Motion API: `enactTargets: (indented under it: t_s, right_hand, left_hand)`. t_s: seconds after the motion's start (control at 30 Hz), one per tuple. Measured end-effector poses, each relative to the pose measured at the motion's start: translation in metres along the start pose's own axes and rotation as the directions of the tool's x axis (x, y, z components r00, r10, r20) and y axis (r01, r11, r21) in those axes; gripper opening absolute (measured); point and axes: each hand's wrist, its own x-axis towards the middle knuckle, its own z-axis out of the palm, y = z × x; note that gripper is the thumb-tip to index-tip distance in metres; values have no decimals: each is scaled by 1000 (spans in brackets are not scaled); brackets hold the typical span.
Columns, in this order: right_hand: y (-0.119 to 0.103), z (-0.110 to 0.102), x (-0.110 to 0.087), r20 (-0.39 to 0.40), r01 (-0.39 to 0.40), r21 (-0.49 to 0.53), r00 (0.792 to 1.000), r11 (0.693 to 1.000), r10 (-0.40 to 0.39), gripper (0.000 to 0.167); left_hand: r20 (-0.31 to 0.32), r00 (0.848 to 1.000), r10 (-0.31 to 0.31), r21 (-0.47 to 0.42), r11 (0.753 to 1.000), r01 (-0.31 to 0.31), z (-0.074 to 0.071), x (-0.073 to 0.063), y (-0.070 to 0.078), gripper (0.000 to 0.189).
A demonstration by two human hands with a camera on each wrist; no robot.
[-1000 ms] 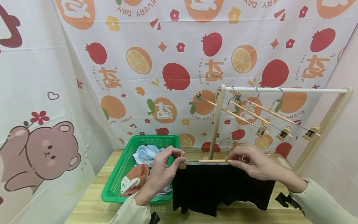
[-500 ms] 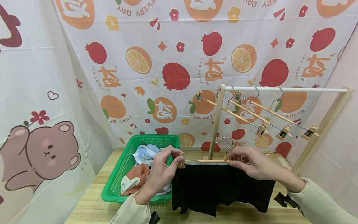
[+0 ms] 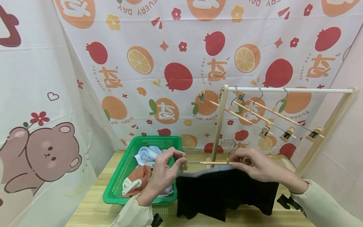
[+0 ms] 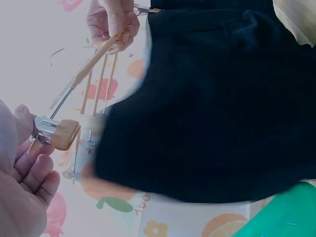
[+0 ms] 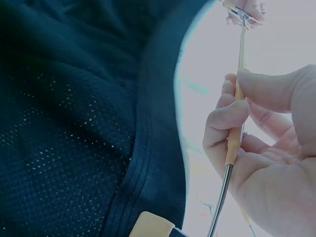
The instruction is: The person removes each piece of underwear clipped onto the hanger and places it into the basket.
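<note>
Between my hands is a clip hanger (image 3: 215,163), a wooden bar with metal ends and a hook. My left hand (image 3: 165,170) pinches the clip (image 4: 64,134) at the hanger's left end, and no cloth shows in it. My right hand (image 3: 255,165) grips the wooden bar right of the hook, thumb and fingers curled round it. Black shorts (image 3: 227,192) hang from the right clip (image 5: 150,224), which sits on their waistband (image 5: 158,148). The left part of the waistband sags below the bar, away from the left clip.
A green basket (image 3: 116,179) with blue, orange and white clothes (image 3: 146,175) stands left on the wooden table (image 3: 93,201). To the right is a rack with a white rail (image 3: 314,91), a wooden post (image 3: 219,129) and several clip hangers (image 3: 249,111). A printed cloth (image 3: 158,34) hangs behind.
The left part of the shorts' waistband has come away from the left clip and dropped below the bar. Both hands stay nearly in place.
</note>
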Motion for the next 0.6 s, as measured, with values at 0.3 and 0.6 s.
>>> enactTargets:
  t_s: [0.3, 0.6]
  right_hand:
    - [-1, 3, 3, -8, 23, 18, 1000, 1000, -22, 13]
    - [3, 2, 6, -14, 20, 7, 1000, 1000, -19, 15]
  left_hand:
    - [21, 997, -77, 9, 997, 77, -3, -2, 0, 3]
    - [-1, 992, -129, 45, 991, 129, -1, -4, -3, 10]
